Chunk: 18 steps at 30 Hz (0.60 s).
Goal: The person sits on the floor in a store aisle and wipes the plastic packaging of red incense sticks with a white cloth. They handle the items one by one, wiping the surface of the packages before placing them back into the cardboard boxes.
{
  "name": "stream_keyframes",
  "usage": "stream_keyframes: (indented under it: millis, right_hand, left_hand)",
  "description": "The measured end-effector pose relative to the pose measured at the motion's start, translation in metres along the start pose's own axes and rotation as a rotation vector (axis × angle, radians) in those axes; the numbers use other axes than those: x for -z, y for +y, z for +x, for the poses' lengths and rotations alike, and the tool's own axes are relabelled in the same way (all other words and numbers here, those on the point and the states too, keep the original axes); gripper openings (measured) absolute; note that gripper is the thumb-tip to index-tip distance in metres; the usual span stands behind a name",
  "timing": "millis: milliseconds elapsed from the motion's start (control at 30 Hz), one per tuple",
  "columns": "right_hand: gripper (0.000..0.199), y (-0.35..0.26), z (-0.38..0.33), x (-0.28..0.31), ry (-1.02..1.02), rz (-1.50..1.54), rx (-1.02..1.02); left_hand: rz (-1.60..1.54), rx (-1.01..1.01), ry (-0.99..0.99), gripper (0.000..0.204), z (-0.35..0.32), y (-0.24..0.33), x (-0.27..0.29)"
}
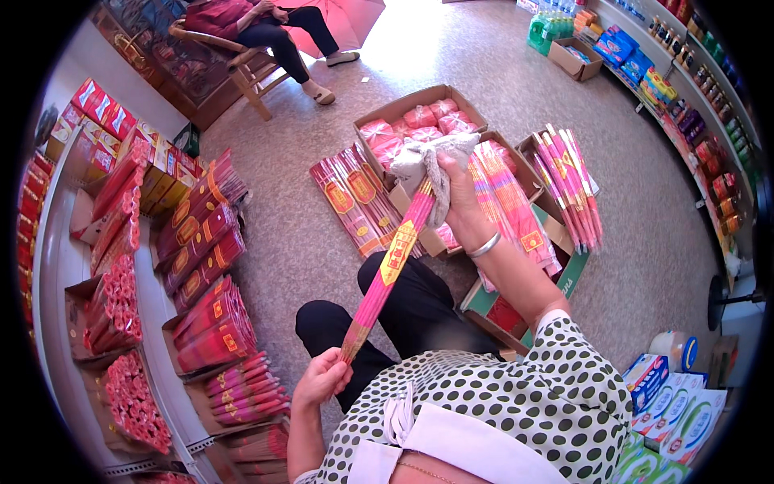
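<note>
The left hand pinches the incense pack's near end to steady it, while the right hand presses a grey rag around its far end, above the cardboard box.

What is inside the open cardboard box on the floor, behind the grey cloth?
The cardboard box holds round pink wrapped bundles, visible in its far part. The grey cloth in the right hand covers the near part, so that part is hidden.
</note>
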State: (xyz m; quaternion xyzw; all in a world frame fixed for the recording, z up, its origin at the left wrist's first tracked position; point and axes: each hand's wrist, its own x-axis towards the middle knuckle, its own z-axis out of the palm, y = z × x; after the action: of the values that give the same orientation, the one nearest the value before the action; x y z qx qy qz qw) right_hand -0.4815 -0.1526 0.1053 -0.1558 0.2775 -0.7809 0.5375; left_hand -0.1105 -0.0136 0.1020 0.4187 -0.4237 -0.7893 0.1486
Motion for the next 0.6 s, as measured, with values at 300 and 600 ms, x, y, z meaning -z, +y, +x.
stream_keyframes:
  millis: [300,600]
  right_hand:
    - [0.036,0.086,-0.116,-0.040,-0.219,-0.042,-0.372]
    - [0.034,0.052,-0.056,-0.022,-0.204,-0.099,-0.158]
  left_hand:
    - [-0.133,-0.092,-0.030,0.033,0.042,0.017,-0.016]
    - [-0.197,-0.017,-0.142,0.034,0.015,-0.010,-0.001]
